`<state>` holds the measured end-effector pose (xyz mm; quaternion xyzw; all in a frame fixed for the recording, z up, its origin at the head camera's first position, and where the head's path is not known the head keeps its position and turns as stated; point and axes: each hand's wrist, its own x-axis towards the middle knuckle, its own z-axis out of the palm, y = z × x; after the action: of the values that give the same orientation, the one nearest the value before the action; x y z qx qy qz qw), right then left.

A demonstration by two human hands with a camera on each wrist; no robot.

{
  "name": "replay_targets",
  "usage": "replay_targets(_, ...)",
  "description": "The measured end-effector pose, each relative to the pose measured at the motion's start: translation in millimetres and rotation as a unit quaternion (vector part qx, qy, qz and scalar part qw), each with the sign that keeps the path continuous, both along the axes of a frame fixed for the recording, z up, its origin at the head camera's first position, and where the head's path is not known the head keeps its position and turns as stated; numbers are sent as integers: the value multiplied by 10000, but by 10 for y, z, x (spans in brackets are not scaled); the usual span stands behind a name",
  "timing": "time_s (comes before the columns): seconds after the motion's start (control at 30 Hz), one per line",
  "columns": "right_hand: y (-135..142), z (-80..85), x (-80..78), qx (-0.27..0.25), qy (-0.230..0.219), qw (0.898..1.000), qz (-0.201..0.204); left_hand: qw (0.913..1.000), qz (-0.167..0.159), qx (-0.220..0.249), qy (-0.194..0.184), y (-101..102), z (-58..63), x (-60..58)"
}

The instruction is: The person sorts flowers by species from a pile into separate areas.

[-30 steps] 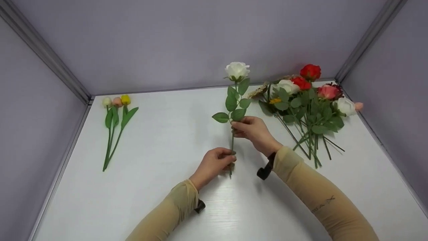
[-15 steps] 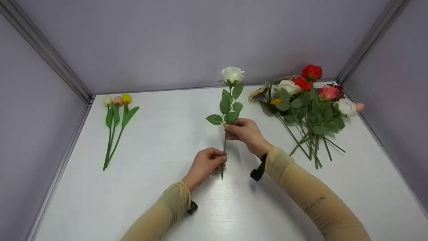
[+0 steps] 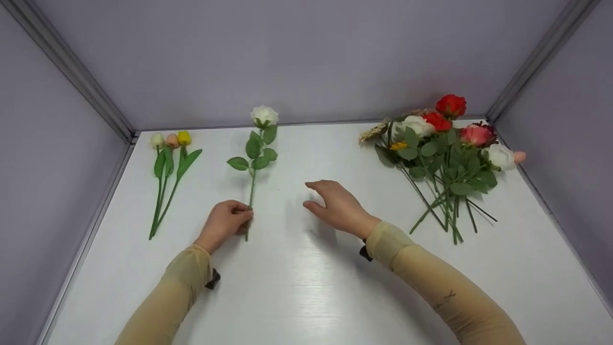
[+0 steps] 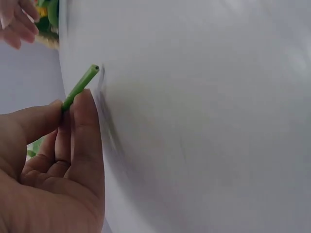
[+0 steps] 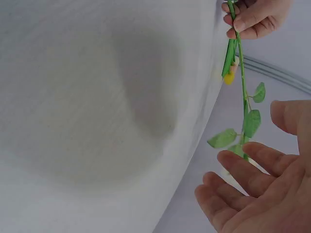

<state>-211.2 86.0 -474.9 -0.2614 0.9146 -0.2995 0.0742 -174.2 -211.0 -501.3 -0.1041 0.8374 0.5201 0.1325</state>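
Observation:
Between thumb and fingers, my left hand (image 3: 224,221) pinches the lower stem of a white rose (image 3: 264,116) with green leaves. The stem's cut end (image 4: 92,71) sticks out past the fingertips in the left wrist view, close over the tabletop. In the head view the bloom points toward the back wall. My right hand (image 3: 340,207) is apart from the rose, to its right, thumb and fingers spread with nothing between them. The right wrist view shows its relaxed fingers (image 5: 243,174) overlapping the rose's leaves (image 5: 251,124).
Three tulips (image 3: 165,182), white, peach and yellow, lie at the left of the white table (image 3: 287,287). A pile of red, white and pink roses (image 3: 445,153) with other flowers lies at the right. Grey panels (image 3: 306,57) enclose the back and sides.
My left hand has carried the white rose leftward, toward the tulips. The right hand has let go of its stem and opened, staying near the middle.

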Motion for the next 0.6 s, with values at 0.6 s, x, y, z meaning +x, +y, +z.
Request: replay_targets(0.6,-183,-123,6,826,419,9938,613,9895,-109,-1440,96,-370,74,-19)
